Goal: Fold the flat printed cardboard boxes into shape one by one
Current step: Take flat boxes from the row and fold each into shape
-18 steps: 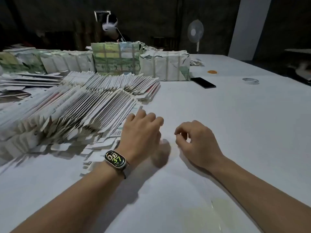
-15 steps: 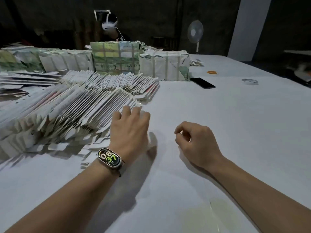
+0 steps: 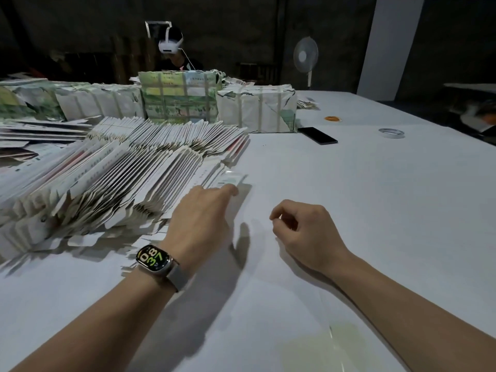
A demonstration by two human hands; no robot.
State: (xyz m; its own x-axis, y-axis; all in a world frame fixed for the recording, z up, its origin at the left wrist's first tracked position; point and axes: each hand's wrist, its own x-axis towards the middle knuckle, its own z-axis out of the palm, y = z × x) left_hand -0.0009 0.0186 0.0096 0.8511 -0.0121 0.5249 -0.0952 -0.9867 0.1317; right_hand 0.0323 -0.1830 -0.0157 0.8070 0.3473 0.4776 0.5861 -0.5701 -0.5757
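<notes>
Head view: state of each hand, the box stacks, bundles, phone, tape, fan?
left hand: fingers extended, touching the nearest flat box; no grip visible
right hand: loosely curled, holding nothing
flat box stacks: unfolded, fanned out, leaning
wrapped bundles: strapped, unopened
phone: flat on the table, screen dark
tape roll: lying flat
fan: cannot tell if running

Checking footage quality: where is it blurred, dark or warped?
Head view: left hand fingertips motion-blurred at the box stack; background nearly black; table edges bow from the wide lens; hands cast soft shadows; right hand sharp.
</notes>
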